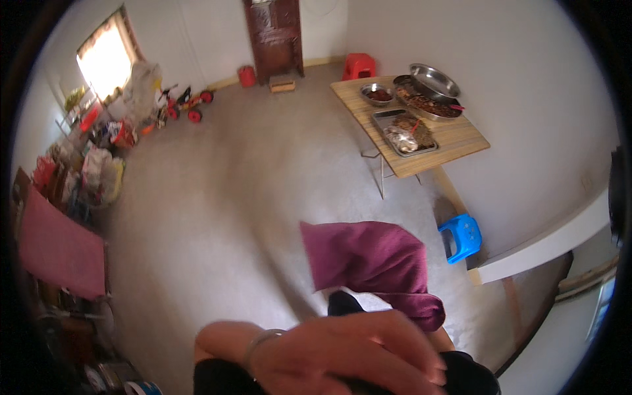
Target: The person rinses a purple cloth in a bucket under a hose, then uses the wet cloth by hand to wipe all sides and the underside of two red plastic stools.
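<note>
My left hand point(345, 345), with a bracelet at the wrist, reaches across the bottom of the view, close to the camera. Its fingers are bent and blurred, and its palm side is hidden. Just beyond it hangs or lies a purple cloth point(368, 254), spread at the top and bunched at its lower right end. Whether a hand holds the cloth cannot be seen. My right hand is not plainly in view; a strip of skin beside the cloth's lower end could be an arm or a leg. A dark shape, perhaps a shoe, shows below the cloth.
A folding table point(459, 140) bears a metal tray point(377, 121), a metal bowl point(368, 94) and large metal basins point(434, 81). A blue plastic stool point(466, 237) and a red stool point(359, 64) stand by the wall. A tricycle point(185, 106) and piled household goods line the left side.
</note>
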{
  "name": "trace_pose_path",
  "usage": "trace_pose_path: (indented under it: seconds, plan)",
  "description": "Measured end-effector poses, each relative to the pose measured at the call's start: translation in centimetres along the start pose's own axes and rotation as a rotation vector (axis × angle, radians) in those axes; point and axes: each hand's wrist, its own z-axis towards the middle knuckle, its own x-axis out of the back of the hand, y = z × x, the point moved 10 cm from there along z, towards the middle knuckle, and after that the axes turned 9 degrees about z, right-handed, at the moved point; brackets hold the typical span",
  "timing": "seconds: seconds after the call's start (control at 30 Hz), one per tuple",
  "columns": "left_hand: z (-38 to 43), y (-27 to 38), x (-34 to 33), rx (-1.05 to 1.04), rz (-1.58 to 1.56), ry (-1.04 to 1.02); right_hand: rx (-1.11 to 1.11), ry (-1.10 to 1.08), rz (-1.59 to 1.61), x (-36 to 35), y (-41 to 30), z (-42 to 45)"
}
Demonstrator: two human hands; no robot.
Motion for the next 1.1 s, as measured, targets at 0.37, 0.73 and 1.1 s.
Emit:
trace_pose_path:
  seconds: [0.37,0.73,1.1]
  plan:
    - [13.0,0.2,13.5,-0.187,-0.575,-0.139,0.3,0.166,-0.474,-0.6,-7.3,17.7]
    - [30.5,-1.5,31.4,-0.217,-0.692,-0.138,0.407,0.006,-1.09,-6.1,-9.7,43.8]
    - [39.5,1.1,50.7,-0.183,-0.871,-0.217,0.211,0.094,-0.384,-13.0,-5.1,64.6]
